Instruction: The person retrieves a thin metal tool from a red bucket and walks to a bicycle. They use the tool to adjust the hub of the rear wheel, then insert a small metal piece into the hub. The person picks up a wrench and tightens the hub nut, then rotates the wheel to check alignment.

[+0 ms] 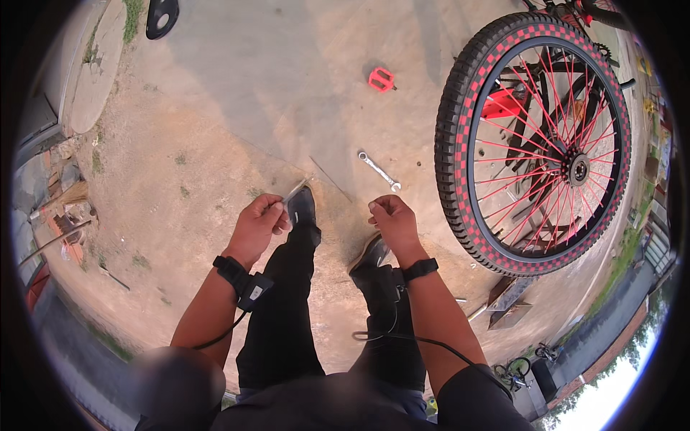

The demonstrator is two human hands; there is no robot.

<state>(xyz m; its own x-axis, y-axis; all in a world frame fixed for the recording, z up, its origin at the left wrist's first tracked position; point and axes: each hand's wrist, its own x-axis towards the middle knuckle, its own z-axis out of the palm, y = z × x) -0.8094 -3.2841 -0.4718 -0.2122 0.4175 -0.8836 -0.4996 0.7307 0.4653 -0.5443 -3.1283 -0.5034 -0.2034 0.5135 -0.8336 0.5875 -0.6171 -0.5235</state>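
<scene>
My left hand [262, 223] is closed on a thin pale metal tool [297, 189], held out over my left shoe. My right hand [389, 219] is closed over my right shoe, thumb and fingers together; anything between them is too small to make out. A silver wrench [379, 170] lies on the concrete just beyond my right hand. A thin rod [329, 177] lies left of it. Higher in the view a red bicycle pedal [382, 79] rests on the ground.
A bicycle wheel with red spokes and checkered rim band [461, 144] fills the right, with bike parts behind it. A black oval part [158, 18] lies at top left. Metal pieces [507, 298] lie below the wheel, rubble [65, 208] far left, more bikes [517, 370] lower right.
</scene>
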